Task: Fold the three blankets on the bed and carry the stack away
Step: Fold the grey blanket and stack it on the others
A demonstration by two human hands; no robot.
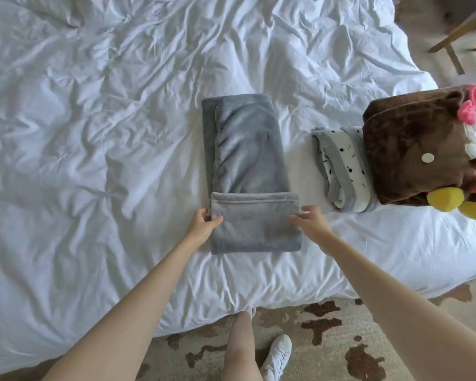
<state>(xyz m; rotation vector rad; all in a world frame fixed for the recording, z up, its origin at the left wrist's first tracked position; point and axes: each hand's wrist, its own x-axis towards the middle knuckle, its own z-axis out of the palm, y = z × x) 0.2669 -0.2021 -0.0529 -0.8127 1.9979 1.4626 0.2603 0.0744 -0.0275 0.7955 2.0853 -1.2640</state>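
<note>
The left hand (204,220) is pinching the near flap's left corner of the grey blanket (245,149); the right hand (312,220) is spreading open at the right corner. The blanket's long axis is running straight away from both hands on the bed (94,105), equally near.

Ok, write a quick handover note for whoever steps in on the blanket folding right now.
Left hand pinches the left corner of the grey blanket's turned-up near flap. Right hand is open at the right corner, fingers touching it.
Done: spotted blanket and brown blanket are folded, brown on top, at the right of the bed.
Left: finish folding the grey, stack all three, carry away.
</note>
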